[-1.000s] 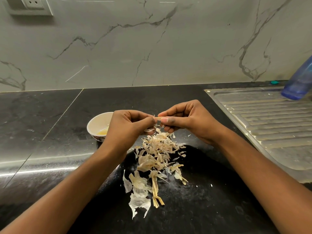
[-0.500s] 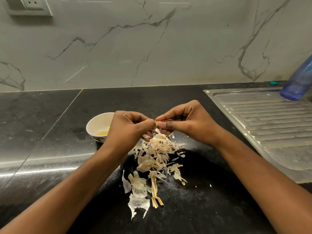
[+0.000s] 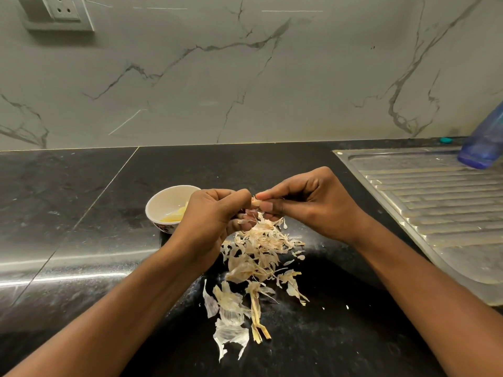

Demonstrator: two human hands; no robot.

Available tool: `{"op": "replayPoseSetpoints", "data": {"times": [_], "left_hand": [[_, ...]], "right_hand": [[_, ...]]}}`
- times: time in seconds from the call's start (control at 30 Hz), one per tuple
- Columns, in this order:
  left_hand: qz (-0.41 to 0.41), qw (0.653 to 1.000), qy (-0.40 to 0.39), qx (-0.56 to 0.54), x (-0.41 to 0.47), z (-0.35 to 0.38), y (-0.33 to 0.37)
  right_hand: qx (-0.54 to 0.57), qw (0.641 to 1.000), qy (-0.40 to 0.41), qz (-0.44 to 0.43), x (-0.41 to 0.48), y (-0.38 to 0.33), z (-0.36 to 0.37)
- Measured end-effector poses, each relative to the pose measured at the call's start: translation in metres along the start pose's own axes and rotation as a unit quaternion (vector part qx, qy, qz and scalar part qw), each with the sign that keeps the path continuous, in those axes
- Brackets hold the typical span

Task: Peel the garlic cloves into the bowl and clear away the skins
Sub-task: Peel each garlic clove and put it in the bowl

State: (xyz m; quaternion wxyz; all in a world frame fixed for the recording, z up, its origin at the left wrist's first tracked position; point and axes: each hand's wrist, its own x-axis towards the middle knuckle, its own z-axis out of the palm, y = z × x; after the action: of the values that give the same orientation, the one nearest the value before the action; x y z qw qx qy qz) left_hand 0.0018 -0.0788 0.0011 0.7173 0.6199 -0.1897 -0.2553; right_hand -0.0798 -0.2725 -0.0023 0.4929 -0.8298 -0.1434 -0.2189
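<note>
head view: both hands are up over the black countertop [image 3: 81, 213], meeting above its middle. the right hand [image 3: 307, 202] has its thumb and forefinger pinched on a small garlic clove [image 3: 255, 203], the other fingers curled under. the left hand [image 3: 209, 216] comes in from the other side, fingers curled tight, thumb and forefinger tip closed on the clove's near end; whether it has skin or the clove itself between them, can't tell. the clove is held in the air between the two hands, only its pale tip showing.

right below, a loose pile of garlic skins [image 3: 258, 251] lies on the countertop, trailing toward the front edge, with a dry stem piece [image 3: 257, 322] at its near end. the small white bowl [image 3: 163, 197] sits just beside the left hand on the side toward the left edge, partly hidden by the knuckles, with yellowish peeled cloves [image 3: 174, 216] inside.

along the right edge runs a ribbed steel drainboard [image 3: 435, 208], a blue bottle [image 3: 484, 142] standing at its back corner. a marble backsplash [image 3: 245, 77] rises behind, a wall socket [image 3: 62, 9] up at the left.
</note>
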Motion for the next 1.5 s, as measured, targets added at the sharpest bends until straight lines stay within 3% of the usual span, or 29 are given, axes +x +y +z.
{"op": "replayPoseSetpoints", "data": {"times": [0.6, 1.1, 1.5], "left_hand": [[0.01, 0.997, -0.034, -0.073, -0.001, -0.004, 0.006], [0.039, 0.998, -0.026, -0.032, -0.002, -0.003, 0.003], [0.125, 0.988, 0.034, 0.087, -0.001, -0.003, -0.004]], "right_hand": [[0.049, 0.997, 0.034, 0.039, 0.003, 0.007, -0.007], [-0.011, 0.999, 0.04, 0.02, 0.002, 0.011, -0.006], [0.007, 0.999, 0.015, 0.036, 0.0, 0.007, 0.001]]}}
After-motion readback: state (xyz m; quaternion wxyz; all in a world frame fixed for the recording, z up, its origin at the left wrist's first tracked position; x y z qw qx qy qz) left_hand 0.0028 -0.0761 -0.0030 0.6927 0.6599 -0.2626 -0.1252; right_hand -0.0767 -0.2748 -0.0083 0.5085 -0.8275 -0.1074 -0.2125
